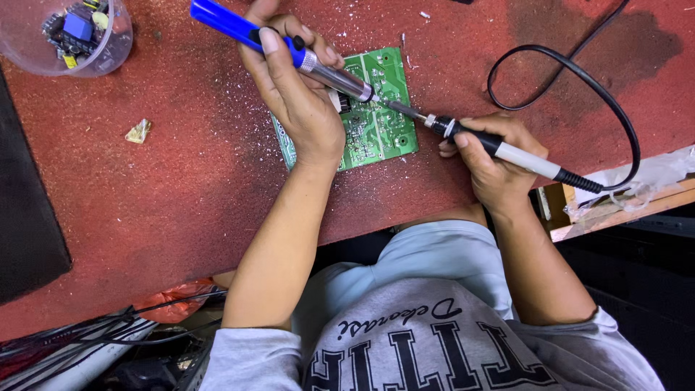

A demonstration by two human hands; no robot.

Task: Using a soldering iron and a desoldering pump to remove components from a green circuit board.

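Circuit board (376, 123), green, lies flat on a worn red tabletop (181, 195), near its front edge. Beyond the board to the left stands a clear plastic bowl (43, 54) of small parts; a pale scrap (138, 131) lies between bowl and board. Left hand (297, 94) rests over the board, fingers closed around a blue solder sucker (289, 49) angled down onto it. Right hand (496, 163), just right of the board, grips a soldering iron (499, 148); its black cord (579, 72) loops behind.

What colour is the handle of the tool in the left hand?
Blue, with a black grip and metal barrel; the desoldering pump shows best in the head view.
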